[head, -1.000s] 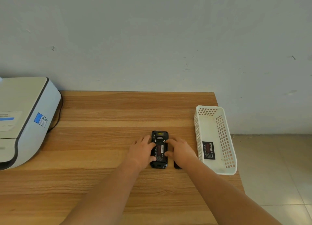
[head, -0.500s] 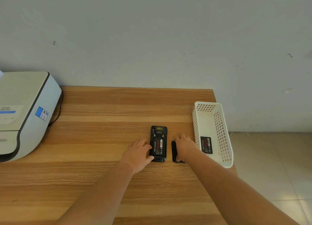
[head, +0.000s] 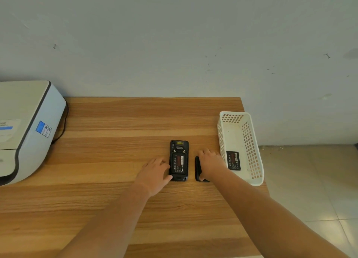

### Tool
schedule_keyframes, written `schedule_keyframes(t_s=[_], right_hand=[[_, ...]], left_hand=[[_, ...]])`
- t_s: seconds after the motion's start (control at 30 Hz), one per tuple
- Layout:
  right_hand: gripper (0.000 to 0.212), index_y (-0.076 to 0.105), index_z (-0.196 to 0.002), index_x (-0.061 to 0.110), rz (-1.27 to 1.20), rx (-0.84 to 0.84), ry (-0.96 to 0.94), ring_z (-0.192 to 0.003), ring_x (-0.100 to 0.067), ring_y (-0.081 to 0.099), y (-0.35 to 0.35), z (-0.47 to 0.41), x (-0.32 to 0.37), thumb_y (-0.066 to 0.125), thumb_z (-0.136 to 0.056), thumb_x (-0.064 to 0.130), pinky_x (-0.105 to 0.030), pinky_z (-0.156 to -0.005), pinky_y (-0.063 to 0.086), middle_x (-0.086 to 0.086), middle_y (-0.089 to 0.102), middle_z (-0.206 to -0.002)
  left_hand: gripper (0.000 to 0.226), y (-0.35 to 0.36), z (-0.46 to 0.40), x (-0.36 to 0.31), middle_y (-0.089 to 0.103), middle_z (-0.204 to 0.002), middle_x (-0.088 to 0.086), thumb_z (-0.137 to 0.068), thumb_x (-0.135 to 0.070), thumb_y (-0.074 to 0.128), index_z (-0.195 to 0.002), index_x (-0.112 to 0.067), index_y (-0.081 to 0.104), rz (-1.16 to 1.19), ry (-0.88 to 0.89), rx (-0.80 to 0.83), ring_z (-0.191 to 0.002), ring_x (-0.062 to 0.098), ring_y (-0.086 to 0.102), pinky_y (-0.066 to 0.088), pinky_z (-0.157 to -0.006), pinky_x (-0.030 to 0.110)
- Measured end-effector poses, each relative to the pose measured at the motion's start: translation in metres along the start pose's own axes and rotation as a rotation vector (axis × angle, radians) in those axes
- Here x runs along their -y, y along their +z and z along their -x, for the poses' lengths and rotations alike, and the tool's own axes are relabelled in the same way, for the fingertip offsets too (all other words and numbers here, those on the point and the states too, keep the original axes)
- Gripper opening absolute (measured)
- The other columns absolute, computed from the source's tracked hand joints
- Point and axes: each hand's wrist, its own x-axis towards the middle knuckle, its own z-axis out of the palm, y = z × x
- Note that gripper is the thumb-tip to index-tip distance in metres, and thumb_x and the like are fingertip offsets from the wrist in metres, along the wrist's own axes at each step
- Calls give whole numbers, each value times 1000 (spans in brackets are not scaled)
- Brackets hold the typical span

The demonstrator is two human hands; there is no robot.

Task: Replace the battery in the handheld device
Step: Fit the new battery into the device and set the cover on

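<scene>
Two hands at work, listed left to right. At nine o'clock, a grey-and-white printer, cropped by the frame. Our left hand, fingers loosely spread, rests against the black handheld device, which lies face down at table centre with a battery seated in its uncovered bay. Our right hand has left the device since a second ago and now covers the black back cover at three o'clock; whether it grips, we cannot tell. Further toward three o'clock, a white perforated plastic basket holds a second black battery. We judge closing up comes next; which battery is old stays unclear.
</scene>
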Motion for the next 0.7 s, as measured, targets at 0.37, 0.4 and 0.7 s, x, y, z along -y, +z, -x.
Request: schedule_keyframes(t_s=[0.37,0.4,0.7], right_hand=[[33,56,-119,13,76,-101,-74,-114,-28,55,-13,8,-15,57,-87,6,-45,-120,16,-7,61,-115],[31,57,-117,14,38,-59,-74,-115,-29,55,-16,7,-17,58,-87,7,-43,-115,26,-8,61,-115],[38,62,-127,15,-391,252,-35,-113,-24,59,-55,6,-31,68,-89,15,-38,-100,48,-7,64,-123]], left_hand=[[46,-6,-9,-7,41,-143,-10,-96,-46,49,-138,-28,47,40,-7,-33,-134,13,34,30,-113,35],[46,-7,-9,-8,41,-143,-10,-96,-47,48,-138,-28,47,46,-12,-35,-135,12,34,30,-113,35],[45,-16,-6,-5,43,-142,-7,-97,-47,47,-137,-27,48,73,-61,-44,-137,14,32,30,-112,35]])
